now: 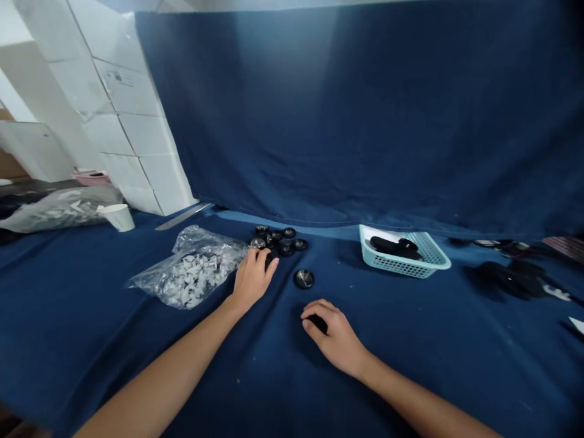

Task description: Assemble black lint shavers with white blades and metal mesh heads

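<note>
My left hand reaches to the near edge of a pile of black round caps, its thumb and fingers closed around one black cap. Closer to me, my right hand is curled around a black piece, mostly hidden by the fingers, low over the cloth. Between the two hands and slightly beyond them lies a single shallow black round cap, hollow side up. Just left of my left hand rests a clear plastic bag full of small white and dark parts.
A light blue basket with black pieces stands at the right. Dark items lie farther right. At the left are a white cup, a metal ruler, another filled bag and stacked white boxes. A blue cloth hangs behind.
</note>
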Tool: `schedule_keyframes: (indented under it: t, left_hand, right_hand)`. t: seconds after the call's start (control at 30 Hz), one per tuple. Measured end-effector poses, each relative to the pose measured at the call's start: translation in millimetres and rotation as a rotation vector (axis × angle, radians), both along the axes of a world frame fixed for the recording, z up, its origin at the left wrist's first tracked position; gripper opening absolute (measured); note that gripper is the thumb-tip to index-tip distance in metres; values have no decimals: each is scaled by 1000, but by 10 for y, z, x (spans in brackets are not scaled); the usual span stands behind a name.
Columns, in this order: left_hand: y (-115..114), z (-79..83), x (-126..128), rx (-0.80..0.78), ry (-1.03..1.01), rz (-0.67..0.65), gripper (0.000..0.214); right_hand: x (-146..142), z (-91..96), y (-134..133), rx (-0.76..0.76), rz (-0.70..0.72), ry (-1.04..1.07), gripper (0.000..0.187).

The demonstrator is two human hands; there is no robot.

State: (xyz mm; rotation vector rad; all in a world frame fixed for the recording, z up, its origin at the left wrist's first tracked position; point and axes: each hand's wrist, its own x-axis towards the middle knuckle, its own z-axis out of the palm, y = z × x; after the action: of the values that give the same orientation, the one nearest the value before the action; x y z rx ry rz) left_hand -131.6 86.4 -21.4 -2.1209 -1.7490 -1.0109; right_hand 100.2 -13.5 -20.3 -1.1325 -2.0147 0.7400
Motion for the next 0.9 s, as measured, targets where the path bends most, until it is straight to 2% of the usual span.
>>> schedule_keyframes:
  t: [0.13,0.27,0.47,0.6,0.67,0.73,0.83,0.9]
  left_hand:
    - [15,-12,-65,7,-40,-53,31]
    - [83,-37,-141,-16,-61,-100,25]
    - [196,-117,-223,-88,-74,-120,24]
    - [223,-126,-228,-105,-75,-116,21]
    - [223,-114,-214,-105,-73,-114,20]
    - [221,-94,-194,-104,-81,-104,23]
    - [218,-64,-169,-108,-104,-86,35]
    - [211,-52,-165,-117,-118,-86,37]
  right_hand:
    - [196,109,-79,39,68,-7,12]
    - [550,174,-101,80,80,-79,14]
    - [1062,98,-24,161,-56,-171,16]
    - [1417,202,113,336,-186,-237,18]
    - [1629,342,318,428,-342,-354,20]
    - [1839,510,648,404,-473,-403,23]
    - [2085,720,1284,274,-618,-503,21]
    - [2180,775,1676,138,-687,-575,23]
